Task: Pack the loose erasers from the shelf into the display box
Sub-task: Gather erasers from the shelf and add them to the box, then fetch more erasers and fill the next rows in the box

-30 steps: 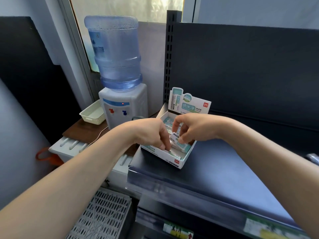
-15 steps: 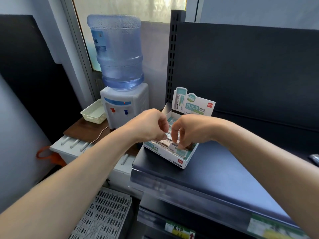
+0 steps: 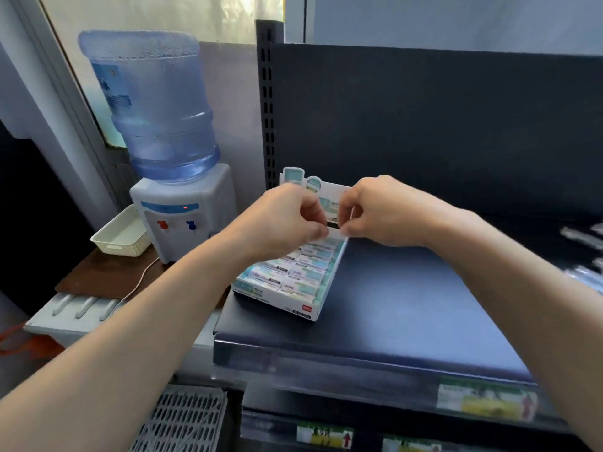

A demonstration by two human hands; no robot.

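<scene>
The white and teal display box [image 3: 305,310] sits at the left end of the dark shelf [image 3: 408,314], its printed header card standing at the back. Several wrapped erasers [image 3: 301,272] lie in rows inside it. My left hand [image 3: 287,220] and my right hand [image 3: 380,212] hover above the back half of the box, fingertips nearly touching. Between them they pinch one small eraser [image 3: 332,228], white with a dark band, held over the back rows. The hands hide the rear of the box and part of the header.
A water dispenser [image 3: 182,220] with a blue bottle stands left of the shelf upright [image 3: 267,102], next to a cream basket [image 3: 120,234] on a brown table. Clear-wrapped items [image 3: 584,256] lie blurred at the shelf's right edge. Price labels run along the front rail.
Both hands have lifted out of the box and moved toward its back, fingertips together on one eraser. The front rows of erasers are uncovered.
</scene>
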